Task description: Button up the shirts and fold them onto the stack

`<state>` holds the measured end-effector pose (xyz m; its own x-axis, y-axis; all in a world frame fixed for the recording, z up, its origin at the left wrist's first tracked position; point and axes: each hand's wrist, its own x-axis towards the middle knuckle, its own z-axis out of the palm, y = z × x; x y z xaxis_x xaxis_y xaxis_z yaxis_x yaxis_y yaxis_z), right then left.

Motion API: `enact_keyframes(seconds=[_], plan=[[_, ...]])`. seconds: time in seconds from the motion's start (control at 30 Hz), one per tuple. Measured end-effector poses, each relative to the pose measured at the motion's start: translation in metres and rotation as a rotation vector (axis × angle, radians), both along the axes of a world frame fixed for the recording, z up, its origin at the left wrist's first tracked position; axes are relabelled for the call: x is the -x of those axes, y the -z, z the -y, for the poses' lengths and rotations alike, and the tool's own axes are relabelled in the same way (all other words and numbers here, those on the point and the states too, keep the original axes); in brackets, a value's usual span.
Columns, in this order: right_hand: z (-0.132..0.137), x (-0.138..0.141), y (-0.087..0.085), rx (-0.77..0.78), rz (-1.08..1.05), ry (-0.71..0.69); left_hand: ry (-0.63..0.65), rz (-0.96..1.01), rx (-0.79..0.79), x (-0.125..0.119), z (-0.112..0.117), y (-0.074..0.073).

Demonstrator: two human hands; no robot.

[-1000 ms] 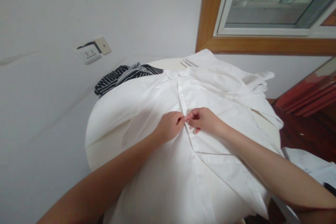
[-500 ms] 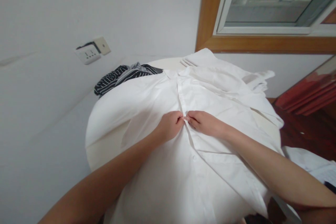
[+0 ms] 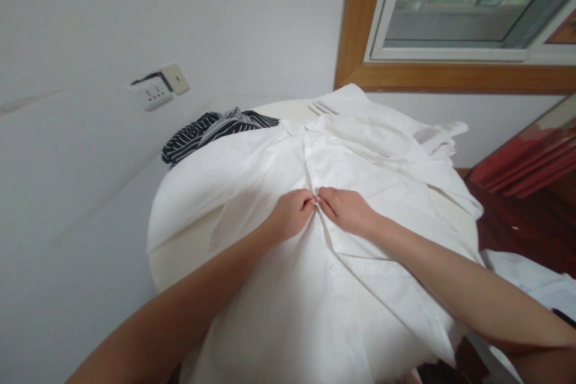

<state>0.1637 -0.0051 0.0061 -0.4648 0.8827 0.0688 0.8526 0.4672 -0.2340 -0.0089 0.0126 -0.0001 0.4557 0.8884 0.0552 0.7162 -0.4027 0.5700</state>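
Note:
A white button-up shirt (image 3: 270,306) lies spread over a round cream table (image 3: 180,252), its collar at the far side. My left hand (image 3: 291,214) is closed in a pinch on the shirt's front placket. Close beside it, almost touching, my right hand (image 3: 345,209) pinches the other front edge. Fingers hide whatever button or buttonhole sits between them. Below the hands the two front edges lie apart, and one button (image 3: 333,267) shows on the lower placket.
Behind the collar lies a black-and-white striped cloth (image 3: 198,137). Folded white fabric (image 3: 346,99) rests at the table's far right. A wall socket (image 3: 153,93) is at left, a wood-framed window (image 3: 450,77) at upper right. Red fabric (image 3: 526,162) hangs at right.
Both hands stay at the same spot on the placket. The right hand's fingers have shifted slightly toward the left hand; the shirt lies nearly unchanged.

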Motion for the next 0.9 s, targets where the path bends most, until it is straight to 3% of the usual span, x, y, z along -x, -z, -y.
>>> enact_keyframes(seconds=[0.23,0.43,0.57,0.77,0.9], plan=[[-0.009,-0.002,0.01,0.035,-0.208,0.005,0.05,-0.093,-0.106,0.001,0.002,-0.004],[-0.017,-0.003,0.014,0.209,-0.492,0.071,0.051,-0.228,-0.197,-0.001,0.008,-0.008],[-0.016,-0.003,0.012,0.293,-0.528,0.062,0.018,-0.286,-0.261,-0.004,0.013,-0.008],[-0.01,-0.012,-0.007,0.192,-0.411,0.089,0.041,-0.183,-0.345,0.007,-0.001,-0.007],[-0.018,-0.027,-0.015,-0.035,-0.256,0.073,-0.039,-0.177,-0.441,0.015,-0.012,0.001]])
